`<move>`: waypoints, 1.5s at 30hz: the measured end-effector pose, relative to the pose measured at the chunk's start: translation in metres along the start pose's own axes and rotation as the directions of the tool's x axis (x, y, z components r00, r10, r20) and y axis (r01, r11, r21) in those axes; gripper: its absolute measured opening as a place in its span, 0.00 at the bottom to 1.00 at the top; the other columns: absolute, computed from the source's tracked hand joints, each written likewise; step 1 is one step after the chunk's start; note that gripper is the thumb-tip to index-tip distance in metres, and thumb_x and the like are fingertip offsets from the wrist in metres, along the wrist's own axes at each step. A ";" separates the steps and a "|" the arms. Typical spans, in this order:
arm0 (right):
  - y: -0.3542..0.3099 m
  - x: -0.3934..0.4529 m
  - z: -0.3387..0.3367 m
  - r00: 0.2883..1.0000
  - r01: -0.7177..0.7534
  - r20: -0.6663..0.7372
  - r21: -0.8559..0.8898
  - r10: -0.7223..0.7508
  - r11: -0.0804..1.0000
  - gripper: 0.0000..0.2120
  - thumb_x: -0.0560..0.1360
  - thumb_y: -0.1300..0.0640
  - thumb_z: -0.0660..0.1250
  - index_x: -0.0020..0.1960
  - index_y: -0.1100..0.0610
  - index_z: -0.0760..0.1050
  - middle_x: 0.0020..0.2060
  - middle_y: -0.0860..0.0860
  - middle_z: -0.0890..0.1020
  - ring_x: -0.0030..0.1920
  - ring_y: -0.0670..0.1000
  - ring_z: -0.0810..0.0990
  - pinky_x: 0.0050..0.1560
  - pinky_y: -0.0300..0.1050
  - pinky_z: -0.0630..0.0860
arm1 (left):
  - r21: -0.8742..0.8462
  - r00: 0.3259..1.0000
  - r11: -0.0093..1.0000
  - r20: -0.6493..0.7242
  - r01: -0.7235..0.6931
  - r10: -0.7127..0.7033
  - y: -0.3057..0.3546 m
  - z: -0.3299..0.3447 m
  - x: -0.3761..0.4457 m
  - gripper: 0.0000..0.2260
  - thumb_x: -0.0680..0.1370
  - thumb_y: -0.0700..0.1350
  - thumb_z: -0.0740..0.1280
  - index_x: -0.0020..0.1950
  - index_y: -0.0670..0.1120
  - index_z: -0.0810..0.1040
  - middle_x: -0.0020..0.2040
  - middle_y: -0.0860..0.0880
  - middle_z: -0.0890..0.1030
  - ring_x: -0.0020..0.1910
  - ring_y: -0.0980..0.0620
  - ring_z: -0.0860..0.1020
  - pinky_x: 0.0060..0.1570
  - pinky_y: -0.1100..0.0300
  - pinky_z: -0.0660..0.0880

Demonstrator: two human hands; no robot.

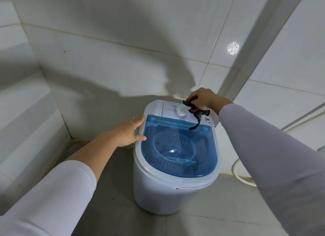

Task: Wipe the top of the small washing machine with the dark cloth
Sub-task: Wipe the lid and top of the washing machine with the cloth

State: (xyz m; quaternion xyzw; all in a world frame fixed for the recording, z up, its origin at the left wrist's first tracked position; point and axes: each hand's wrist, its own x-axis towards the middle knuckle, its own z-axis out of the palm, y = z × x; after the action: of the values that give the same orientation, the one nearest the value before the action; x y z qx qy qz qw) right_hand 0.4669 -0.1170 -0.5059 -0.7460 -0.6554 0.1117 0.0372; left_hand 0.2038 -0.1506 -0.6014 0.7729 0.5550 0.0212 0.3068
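In tiled corner: washing machine (175, 156); right hand (204, 98) fingers clamp dark cloth (197, 112); left hand (130, 132) fingers spread.

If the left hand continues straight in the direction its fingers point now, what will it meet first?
Probably the washing machine's white rim beside the blue transparent lid. The left hand points up-right along that edge, its thumb seemingly already at the lid; depth is unclear from one view.

Both arms reach forward in pale sleeves: left hand (131, 132) open with fingers spread, right hand (202, 99) closed in a fist.
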 end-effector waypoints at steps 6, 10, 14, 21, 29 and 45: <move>-0.018 0.007 0.022 0.998 0.068 -0.011 -0.018 -0.068 0.998 0.12 0.76 0.60 0.64 0.56 0.53 0.82 0.56 0.53 0.82 0.47 0.50 0.74 0.47 0.41 0.71 | -0.022 1.000 1.000 0.001 -0.013 0.013 -0.002 0.000 0.002 0.36 0.78 0.54 0.63 0.77 0.58 0.42 0.79 0.48 0.46 0.77 0.45 0.50 0.75 0.47 0.51; -0.027 0.004 0.026 0.997 0.079 -0.014 -0.046 -0.080 0.996 0.13 0.73 0.66 0.64 0.50 0.54 0.84 0.51 0.53 0.84 0.50 0.55 0.81 0.46 0.43 0.76 | -0.016 1.000 1.000 0.001 -0.016 0.016 -0.003 0.000 0.003 0.36 0.78 0.54 0.63 0.77 0.58 0.43 0.79 0.48 0.46 0.77 0.45 0.51 0.74 0.48 0.51; -0.028 -0.001 0.030 0.992 0.123 -0.003 -0.075 -0.123 0.990 0.15 0.73 0.67 0.62 0.51 0.54 0.83 0.51 0.52 0.84 0.50 0.55 0.82 0.48 0.44 0.78 | 0.008 1.000 1.000 -0.011 -0.014 0.015 -0.001 0.001 0.002 0.36 0.78 0.54 0.63 0.77 0.57 0.43 0.79 0.47 0.46 0.77 0.45 0.52 0.74 0.48 0.52; -0.004 -0.005 0.009 0.994 0.101 0.067 -0.190 -0.090 0.977 0.10 0.73 0.64 0.67 0.48 0.54 0.84 0.48 0.52 0.85 0.43 0.53 0.80 0.42 0.42 0.73 | -0.036 1.000 0.999 -0.024 -0.015 0.014 -0.001 0.002 0.000 0.35 0.78 0.53 0.63 0.77 0.57 0.43 0.79 0.48 0.46 0.77 0.45 0.51 0.74 0.47 0.51; -0.017 0.009 0.008 0.990 0.085 -0.105 -0.080 -0.094 0.993 0.12 0.76 0.61 0.64 0.56 0.52 0.81 0.56 0.53 0.82 0.55 0.55 0.79 0.47 0.41 0.70 | -0.017 1.000 1.000 -0.015 -0.016 0.016 -0.003 0.001 0.002 0.36 0.78 0.54 0.63 0.77 0.57 0.43 0.79 0.48 0.46 0.77 0.45 0.52 0.75 0.47 0.53; -0.057 0.004 0.013 0.939 0.336 -0.027 -0.126 -0.342 0.933 0.17 0.74 0.63 0.62 0.60 0.53 0.78 0.57 0.55 0.77 0.59 0.56 0.74 0.53 0.40 0.67 | -0.046 0.997 0.998 -0.071 0.032 -0.035 -0.004 0.005 -0.001 0.38 0.76 0.57 0.64 0.78 0.54 0.44 0.79 0.46 0.48 0.77 0.45 0.51 0.74 0.44 0.53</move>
State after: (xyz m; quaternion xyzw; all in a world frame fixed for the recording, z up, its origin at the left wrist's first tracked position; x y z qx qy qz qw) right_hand 0.4096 -0.1067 -0.5076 -0.6252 -0.7786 0.0460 0.0269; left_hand 0.2016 -0.1531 -0.6071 0.7552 0.5778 0.0563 0.3043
